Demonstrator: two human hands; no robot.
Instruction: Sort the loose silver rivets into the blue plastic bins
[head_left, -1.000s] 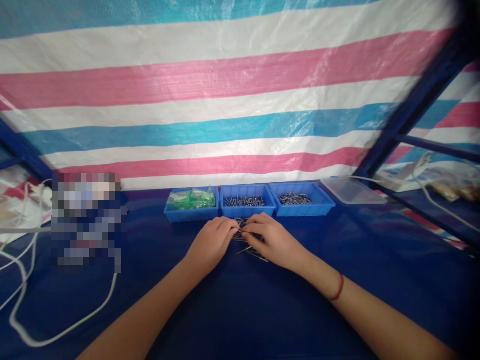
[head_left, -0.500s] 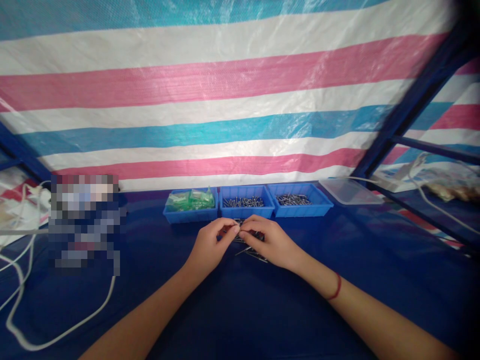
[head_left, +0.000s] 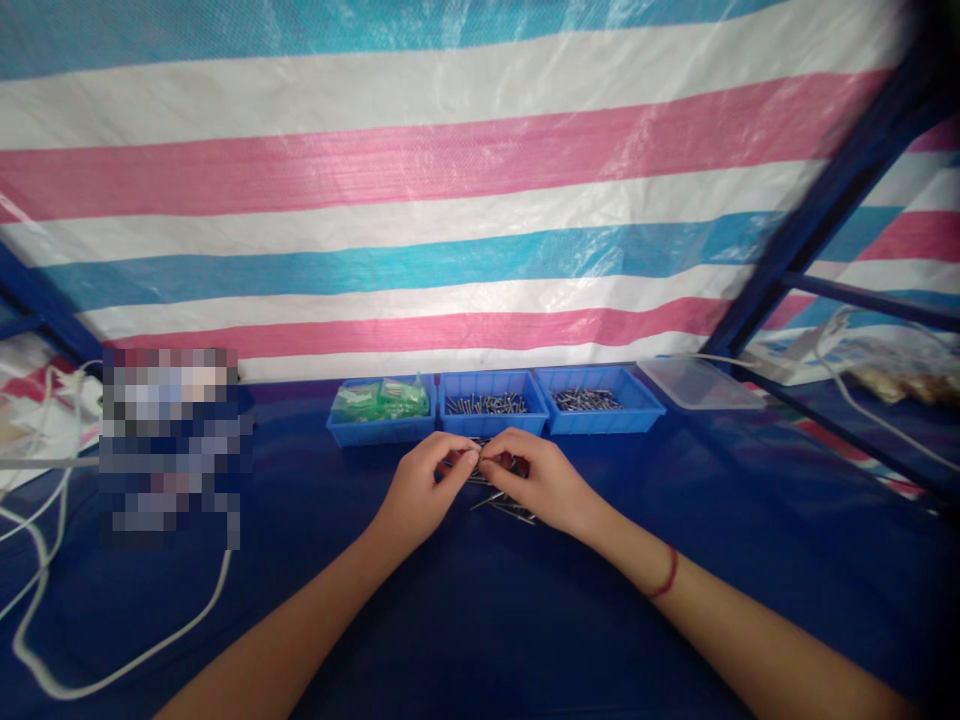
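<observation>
My left hand [head_left: 427, 485] and my right hand [head_left: 547, 485] meet fingertip to fingertip over a loose pile of long, thin metal screws or nails [head_left: 511, 510] on the dark blue table. Each hand is closed in a pinch. Whatever lies between the fingertips is too small and covered to make out. The hands hide much of the pile. Just beyond them stand three blue bins: the left bin [head_left: 382, 430] holds green plastic packets [head_left: 381, 402], while the middle bin [head_left: 491, 423] and the right bin [head_left: 606, 420] contain many similar metal pieces.
A clear plastic lid [head_left: 701, 384] lies right of the bins. White cables [head_left: 127, 680] loop across the table's left side, near a pixelated area. Blue metal posts [head_left: 780, 240] frame the table, and a striped plastic sheet [head_left: 420, 180] hangs behind it.
Both hands stay over the pile with fingertips together. My right wrist and forearm have shifted very slightly to the left; the bins and pile look the same.
</observation>
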